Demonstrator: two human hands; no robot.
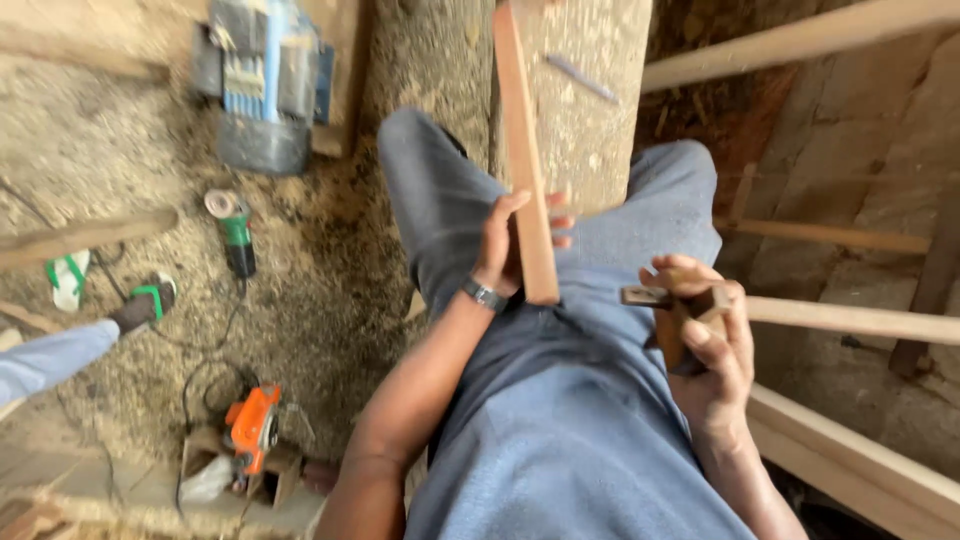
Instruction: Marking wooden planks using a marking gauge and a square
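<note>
My left hand (505, 245) grips a long reddish-brown wooden slat (524, 150) near its lower end, holding it upright over my lap. A dark watch sits on that wrist. My right hand (712, 345) is closed around a small wooden hand tool (665, 300) with a short bar sticking out to the left; it hovers just right of the slat's lower end, not touching it. I sit astride a pale wooden bench plank (590, 90) in blue-grey trousers.
On the sawdust-covered floor at left lie a blue-grey power machine (262, 80), a green angle grinder (234, 228) and an orange power tool (252, 425). Another person's sandalled foot (140, 305) is at far left. Light timber rails (850, 318) run along the right.
</note>
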